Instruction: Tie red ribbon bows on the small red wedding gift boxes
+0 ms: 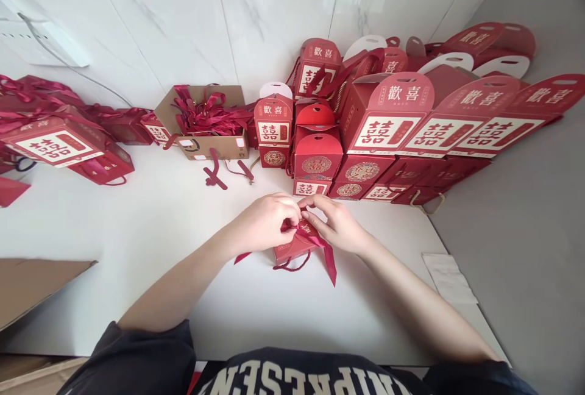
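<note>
A small red gift box (287,251) with a dark red cord handle lies on the white table in front of me. Wine-red ribbon (328,256) crosses its top, one tail hanging to the right and another poking out at the left. Over the box, my left hand (270,219) pinches the ribbon, fingers curled. My right hand (336,221) meets it from the other side, thumb and fingertips closed on the ribbon near the box's top. The fingers hide the spot where the ribbon comes together.
At the back stands an open cardboard carton (214,146) full of wine-red ribbons, with loose ribbon pieces (214,177) before it. Red gift boxes (386,114) are stacked at right; more red boxes (59,145) lie left. A brown cardboard flap (41,285) juts in at left.
</note>
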`<action>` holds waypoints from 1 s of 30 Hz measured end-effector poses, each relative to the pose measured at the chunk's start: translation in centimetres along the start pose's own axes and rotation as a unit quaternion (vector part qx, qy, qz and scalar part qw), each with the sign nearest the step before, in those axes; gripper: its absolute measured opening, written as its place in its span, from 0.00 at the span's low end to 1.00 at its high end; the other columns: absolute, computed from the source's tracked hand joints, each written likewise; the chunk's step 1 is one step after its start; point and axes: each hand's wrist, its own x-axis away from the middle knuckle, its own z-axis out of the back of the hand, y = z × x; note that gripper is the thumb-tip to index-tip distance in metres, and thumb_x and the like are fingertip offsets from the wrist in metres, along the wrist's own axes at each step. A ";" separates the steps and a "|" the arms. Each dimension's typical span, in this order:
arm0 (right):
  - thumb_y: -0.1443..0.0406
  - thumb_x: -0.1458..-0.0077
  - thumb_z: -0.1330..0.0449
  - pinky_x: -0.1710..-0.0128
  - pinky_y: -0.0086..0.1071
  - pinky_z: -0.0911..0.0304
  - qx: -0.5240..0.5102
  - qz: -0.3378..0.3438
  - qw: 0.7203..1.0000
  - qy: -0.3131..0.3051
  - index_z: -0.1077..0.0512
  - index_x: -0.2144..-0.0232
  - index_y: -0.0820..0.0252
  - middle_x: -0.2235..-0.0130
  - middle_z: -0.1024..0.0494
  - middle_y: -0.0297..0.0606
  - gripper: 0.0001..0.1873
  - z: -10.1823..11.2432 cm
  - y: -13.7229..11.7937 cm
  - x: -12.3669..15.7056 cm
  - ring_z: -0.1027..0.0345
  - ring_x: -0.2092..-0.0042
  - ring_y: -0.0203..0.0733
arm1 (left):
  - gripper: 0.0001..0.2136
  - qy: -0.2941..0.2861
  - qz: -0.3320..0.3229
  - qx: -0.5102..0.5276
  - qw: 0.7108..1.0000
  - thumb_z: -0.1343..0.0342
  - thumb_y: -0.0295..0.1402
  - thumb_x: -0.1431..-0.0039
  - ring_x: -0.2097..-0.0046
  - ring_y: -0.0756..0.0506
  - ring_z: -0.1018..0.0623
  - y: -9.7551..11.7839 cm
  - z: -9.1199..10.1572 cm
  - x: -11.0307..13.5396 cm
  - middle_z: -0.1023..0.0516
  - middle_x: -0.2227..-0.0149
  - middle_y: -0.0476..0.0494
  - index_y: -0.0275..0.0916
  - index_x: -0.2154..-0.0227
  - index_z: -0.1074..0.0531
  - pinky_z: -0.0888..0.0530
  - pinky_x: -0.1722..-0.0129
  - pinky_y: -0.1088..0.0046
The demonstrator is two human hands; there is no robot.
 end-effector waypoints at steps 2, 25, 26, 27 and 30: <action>0.66 0.36 0.49 0.54 0.38 0.35 0.004 0.010 1.000 -0.002 0.28 0.57 0.56 0.58 0.23 0.40 0.10 -0.2 0.2 -0.4 0.29 0.57 0.41 | 0.07 0.043 -0.010 -0.085 0.995 0.48 0.23 0.46 0.64 0.48 0.23 0.4 -0.4 0.5 0.22 0.65 0.47 0.38 0.71 0.25 0.28 0.62 0.74; 0.67 0.40 0.45 0.68 0.31 0.39 0.095 0.064 0.993 -0.025 0.26 0.62 0.57 0.67 0.26 0.37 0.07 -0.7 1.9 -0.6 0.34 0.68 0.37 | 0.05 0.289 -0.215 -0.111 0.926 0.41 0.22 0.46 0.71 0.53 0.24 -4.8 -3.6 1.1 0.23 0.70 0.49 0.37 0.68 0.27 0.25 0.68 0.79; 0.67 0.40 0.45 0.67 0.32 0.39 0.120 0.080 0.989 -0.022 0.27 0.63 0.57 0.67 0.26 0.38 0.07 -0.6 1.8 -0.6 0.34 0.68 0.38 | 0.05 0.292 -0.217 -0.115 0.924 0.40 0.22 0.46 0.71 0.53 0.24 -4.8 -3.6 1.1 0.23 0.71 0.49 0.37 0.68 0.27 0.25 0.68 0.79; 0.67 0.40 0.45 0.65 0.34 0.39 0.141 0.093 0.985 -0.019 0.27 0.64 0.57 0.67 0.26 0.38 0.06 -0.6 1.8 -0.7 0.34 0.67 0.39 | 0.05 0.294 -0.220 -0.118 0.923 0.41 0.22 0.46 0.71 0.53 0.24 -4.8 -3.5 1.1 0.23 0.71 0.49 0.37 0.68 0.27 0.25 0.68 0.79; 0.68 0.41 0.44 0.58 0.38 0.39 0.151 0.098 0.984 -0.020 0.30 0.61 0.57 0.62 0.24 0.40 0.06 -0.3 1.5 -1.0 0.33 0.60 0.43 | 0.04 0.298 -0.225 -0.122 0.919 0.41 0.23 0.45 0.70 0.53 0.23 -4.8 -3.5 1.1 0.23 0.71 0.49 0.38 0.68 0.27 0.24 0.67 0.78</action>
